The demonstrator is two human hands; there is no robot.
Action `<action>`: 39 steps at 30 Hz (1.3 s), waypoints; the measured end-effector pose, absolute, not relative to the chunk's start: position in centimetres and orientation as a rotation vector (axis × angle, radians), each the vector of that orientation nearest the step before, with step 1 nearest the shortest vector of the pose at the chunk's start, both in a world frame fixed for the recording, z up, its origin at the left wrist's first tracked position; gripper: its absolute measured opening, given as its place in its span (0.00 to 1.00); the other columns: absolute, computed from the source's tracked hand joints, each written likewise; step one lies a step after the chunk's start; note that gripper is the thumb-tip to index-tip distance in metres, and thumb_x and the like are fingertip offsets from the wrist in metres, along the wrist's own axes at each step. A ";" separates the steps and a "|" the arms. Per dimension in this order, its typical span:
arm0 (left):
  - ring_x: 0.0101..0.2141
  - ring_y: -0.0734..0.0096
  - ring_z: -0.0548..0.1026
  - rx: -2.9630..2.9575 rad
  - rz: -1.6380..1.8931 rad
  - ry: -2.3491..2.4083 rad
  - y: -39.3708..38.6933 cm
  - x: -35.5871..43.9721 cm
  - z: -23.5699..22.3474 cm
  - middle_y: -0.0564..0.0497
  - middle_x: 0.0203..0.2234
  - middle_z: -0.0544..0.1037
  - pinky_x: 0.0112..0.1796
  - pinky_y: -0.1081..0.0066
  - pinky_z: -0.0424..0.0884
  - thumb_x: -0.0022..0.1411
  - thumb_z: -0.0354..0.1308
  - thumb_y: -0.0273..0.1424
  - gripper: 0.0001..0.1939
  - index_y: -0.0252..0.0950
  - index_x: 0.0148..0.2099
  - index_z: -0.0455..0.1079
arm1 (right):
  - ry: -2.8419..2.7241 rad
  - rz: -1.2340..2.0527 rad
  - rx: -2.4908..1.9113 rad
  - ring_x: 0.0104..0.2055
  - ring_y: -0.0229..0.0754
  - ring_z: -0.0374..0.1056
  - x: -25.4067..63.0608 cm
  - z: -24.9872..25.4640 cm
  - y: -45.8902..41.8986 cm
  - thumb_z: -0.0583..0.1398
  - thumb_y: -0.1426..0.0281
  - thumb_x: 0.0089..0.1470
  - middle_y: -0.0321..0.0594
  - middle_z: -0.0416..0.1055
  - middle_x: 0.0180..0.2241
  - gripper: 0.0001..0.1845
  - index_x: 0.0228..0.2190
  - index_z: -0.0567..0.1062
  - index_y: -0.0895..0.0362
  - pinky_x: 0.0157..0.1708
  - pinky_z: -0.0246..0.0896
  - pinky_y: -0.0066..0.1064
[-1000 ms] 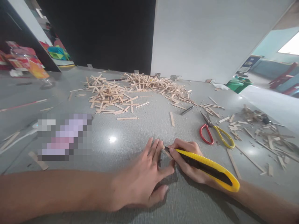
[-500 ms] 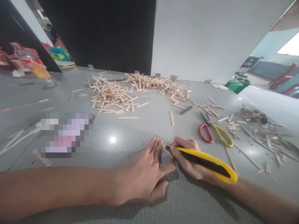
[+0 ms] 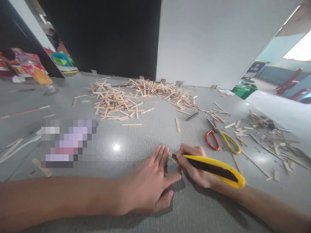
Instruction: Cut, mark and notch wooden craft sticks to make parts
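Note:
My right hand (image 3: 194, 165) is closed around a yellow and black utility knife (image 3: 216, 168). The knife's tip end points left, and its blade meets a small wooden stick (image 3: 171, 157) on the grey tabletop. With fingers extended, my left hand (image 3: 155, 184) presses that stick down from the left; its fingertips cover part of it. The two hands are close together at the stick. Just beyond my right hand lie scissors (image 3: 223, 137) with one red and one yellow handle.
A heap of wooden craft sticks (image 3: 114, 100) spreads along the black and white panels (image 3: 206, 42). Cut pieces (image 3: 277, 145) are scattered at the right. A loose stick (image 3: 178, 125) and a pen-like tool (image 3: 193, 116) lie ahead. A blurred-out purple object (image 3: 73, 139) sits at left, near a bottle (image 3: 40, 74).
The view has shifted slightly, moving the scene a little left and down. Both hands and the knife stay nearly in the same place at the stick.

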State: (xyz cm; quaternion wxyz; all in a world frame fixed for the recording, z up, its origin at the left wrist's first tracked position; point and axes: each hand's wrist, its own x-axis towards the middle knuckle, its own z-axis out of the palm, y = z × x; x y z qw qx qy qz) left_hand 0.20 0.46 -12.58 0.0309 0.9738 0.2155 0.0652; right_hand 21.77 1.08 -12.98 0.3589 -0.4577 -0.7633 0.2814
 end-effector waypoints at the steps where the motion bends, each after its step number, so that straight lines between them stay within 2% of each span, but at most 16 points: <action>1: 0.66 0.24 0.58 2.996 0.190 0.664 0.5 0.2 -12.6 0.22 0.66 0.61 0.63 0.37 0.55 0.68 0.53 0.39 0.29 0.31 0.66 0.61 | -1.953 0.719 -1.192 0.20 0.39 0.62 21.8 -12.9 1.1 0.54 0.63 0.68 0.31 0.65 0.18 0.19 0.23 0.65 0.51 0.28 0.57 0.37; 4: 0.66 0.20 0.55 2.984 0.166 0.671 0.5 0.1 -12.4 0.20 0.66 0.60 0.62 0.35 0.58 0.68 0.54 0.40 0.29 0.31 0.66 0.61 | -1.898 0.709 -1.227 0.20 0.38 0.62 21.9 -12.8 1.1 0.55 0.63 0.67 0.31 0.65 0.18 0.19 0.23 0.66 0.52 0.26 0.56 0.34; 10: 0.66 0.18 0.52 2.938 0.152 0.681 0.4 0.3 -12.4 0.18 0.67 0.58 0.62 0.35 0.58 0.67 0.54 0.38 0.28 0.31 0.65 0.61 | -1.897 0.783 -1.225 0.19 0.36 0.62 21.9 -12.9 1.4 0.57 0.63 0.68 0.29 0.67 0.18 0.16 0.26 0.68 0.53 0.26 0.58 0.32; 22: 0.66 0.19 0.51 2.899 0.138 0.678 0.4 0.3 -12.3 0.20 0.68 0.57 0.62 0.34 0.58 0.67 0.55 0.38 0.29 0.31 0.66 0.60 | -1.931 0.808 -1.219 0.21 0.36 0.65 21.8 -12.8 1.4 0.57 0.64 0.67 0.31 0.69 0.20 0.15 0.27 0.69 0.53 0.27 0.59 0.31; 28: 0.66 0.16 0.50 2.902 0.128 0.658 0.6 0.3 -12.1 0.15 0.66 0.57 0.62 0.34 0.58 0.68 0.52 0.39 0.30 0.29 0.67 0.59 | -1.914 0.839 -1.211 0.20 0.35 0.65 21.8 -12.7 1.4 0.57 0.64 0.67 0.30 0.68 0.19 0.16 0.27 0.70 0.54 0.25 0.59 0.30; 39: 0.65 0.16 0.51 2.916 0.116 0.658 0.5 0.3 -12.2 0.15 0.65 0.58 0.62 0.35 0.57 0.68 0.51 0.39 0.31 0.29 0.68 0.58 | -1.923 0.833 -1.204 0.20 0.34 0.65 21.9 -13.0 1.5 0.58 0.64 0.68 0.29 0.68 0.20 0.15 0.27 0.70 0.54 0.27 0.59 0.29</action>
